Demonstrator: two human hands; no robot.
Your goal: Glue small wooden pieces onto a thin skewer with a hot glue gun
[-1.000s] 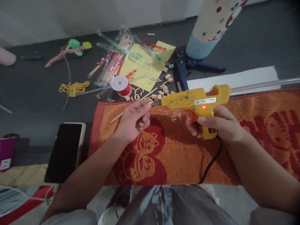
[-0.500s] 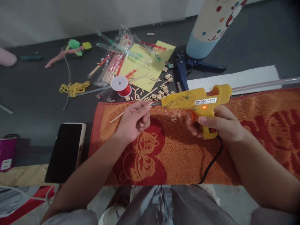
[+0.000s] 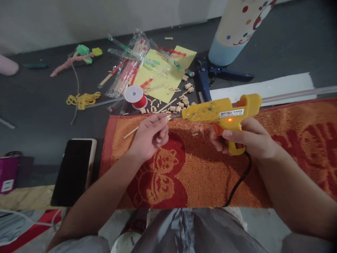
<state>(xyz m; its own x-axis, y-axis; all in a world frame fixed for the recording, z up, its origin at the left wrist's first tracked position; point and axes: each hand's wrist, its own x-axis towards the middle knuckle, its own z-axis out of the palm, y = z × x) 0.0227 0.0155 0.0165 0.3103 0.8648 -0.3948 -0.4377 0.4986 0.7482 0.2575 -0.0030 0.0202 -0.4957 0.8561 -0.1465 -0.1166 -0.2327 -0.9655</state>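
Observation:
My right hand (image 3: 247, 138) grips a yellow hot glue gun (image 3: 210, 110) by its handle, with a finger at the orange trigger and a red light lit on its side. The gun's nozzle points left, to the end of a small wooden stick (image 3: 169, 117) pinched between the thumb and fingers of my left hand (image 3: 151, 135). Whether nozzle and wood touch I cannot tell. A thin pointed stick (image 3: 131, 132) shows past the left hand; its other end is hidden. Both hands are above an orange and red towel (image 3: 205, 168).
Cut wooden pieces (image 3: 181, 104) lie beyond the towel, near a red thread spool (image 3: 139, 100), yellow paper (image 3: 168, 92) and wrapped chopsticks (image 3: 129, 66). Blue cutters (image 3: 204, 77) and a tall bottle (image 3: 226, 45) stand behind the glue gun. A phone (image 3: 73, 168) is at left; the black cord (image 3: 239, 182) hangs down.
The glue gun has shifted very slightly to the right, and the stick's end shows more plainly at the left fingertips. Otherwise both hands keep their places.

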